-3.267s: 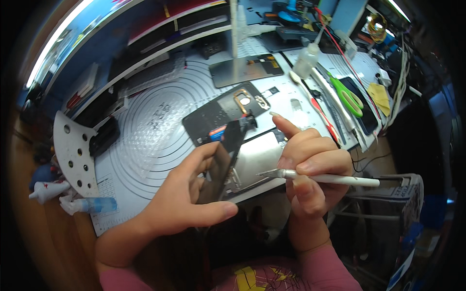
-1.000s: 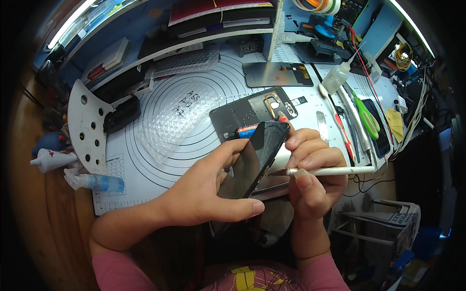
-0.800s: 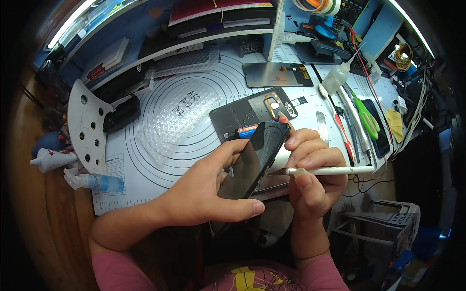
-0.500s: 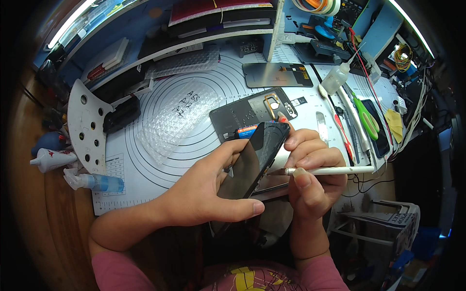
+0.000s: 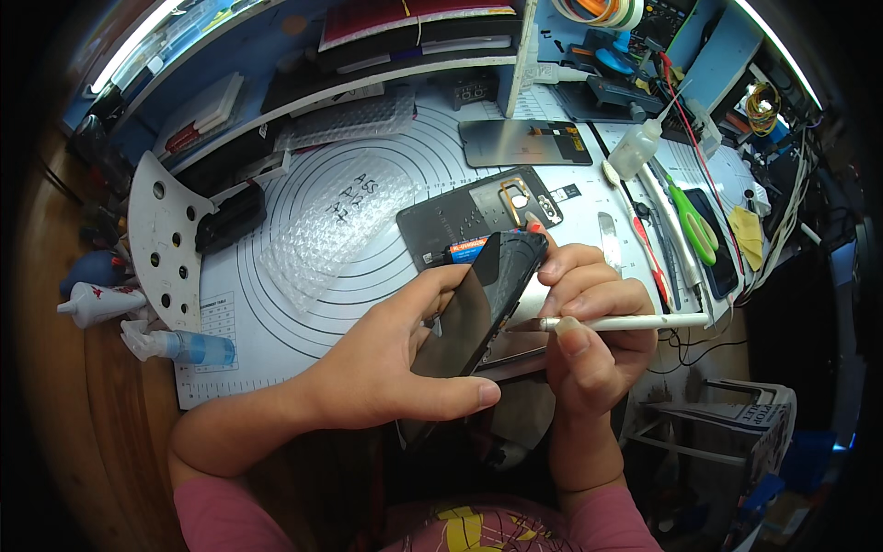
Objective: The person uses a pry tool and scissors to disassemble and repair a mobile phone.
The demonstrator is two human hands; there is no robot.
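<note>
My left hand (image 5: 368,354) is wrapped round a dark smartphone (image 5: 464,322), tilted with its glossy screen side up and its thumb along the near edge. In my right hand (image 5: 598,340) is a slim white-handled tool (image 5: 635,323), pinched between thumb and fingers. Its thin metal tip meets the phone's right edge; whether it goes into the seam I cannot tell. Behind the phone lies a dark phone back part (image 5: 451,216) with a camera opening. Part of a blue and orange label (image 5: 467,248) shows just past the phone's far edge.
A phone display panel (image 5: 524,143) lies farther back. Bubble wrap (image 5: 340,221) is spread left of centre on the white mat. To the right are green-handled pliers (image 5: 694,225), a brush (image 5: 639,225), a dropper bottle (image 5: 636,152) and another phone (image 5: 717,248). A spray bottle (image 5: 189,348) stands left.
</note>
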